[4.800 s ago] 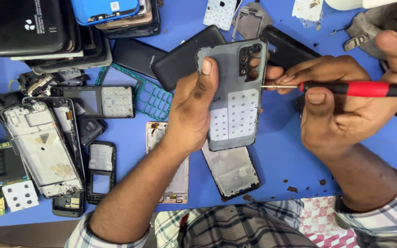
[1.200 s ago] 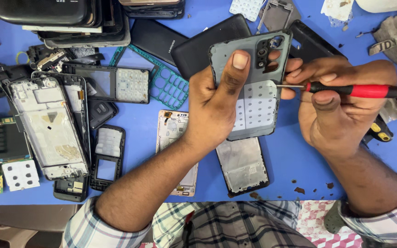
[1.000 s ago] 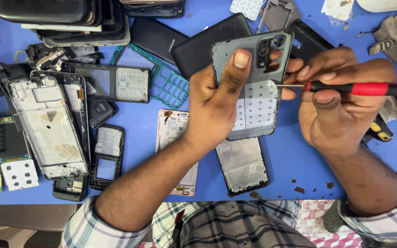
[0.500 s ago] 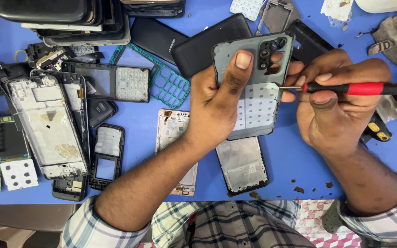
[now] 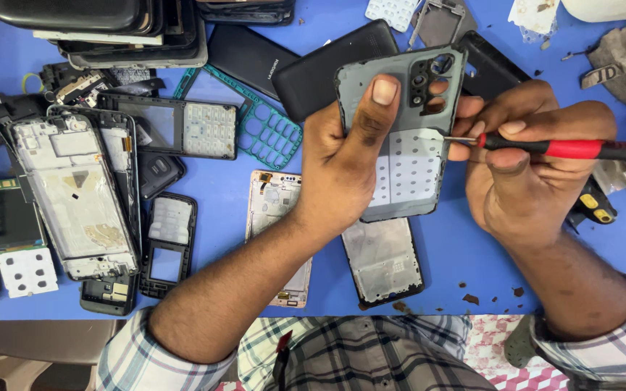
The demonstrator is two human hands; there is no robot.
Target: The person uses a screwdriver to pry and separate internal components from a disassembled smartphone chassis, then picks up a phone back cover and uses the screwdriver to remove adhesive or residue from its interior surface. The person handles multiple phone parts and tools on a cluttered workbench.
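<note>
The left hand (image 5: pixel 342 163) held a grey phone back cover (image 5: pixel 407 137) above the middle of the blue counter (image 5: pixel 219 195), inner side up, thumb pressed across its upper face and fingers wrapped behind its left edge. The right hand (image 5: pixel 527 170) was closed around a red-handled screwdriver (image 5: pixel 552 147), whose thin tip touched the cover's right edge just below the camera cut-out. Neither hand was free.

The cover looked like thin moulded plastic: light, somewhat flexible, and likely to crack or bend near the camera openings if pried hard. Its smooth rim seemed slippery, so a grip along the long edges, well clear of the cut-out, looked safest.

Beneath it on the counter lay a black phone frame (image 5: pixel 385 261) and, just left, a pale phone chassis (image 5: pixel 273 217). A green keypad frame (image 5: pixel 259 127) sat further toward the far edge, a large stripped frame (image 5: pixel 74 195) near the left edge, and stacked dark phones (image 5: pixel 110 25) at the far left corner.
</note>
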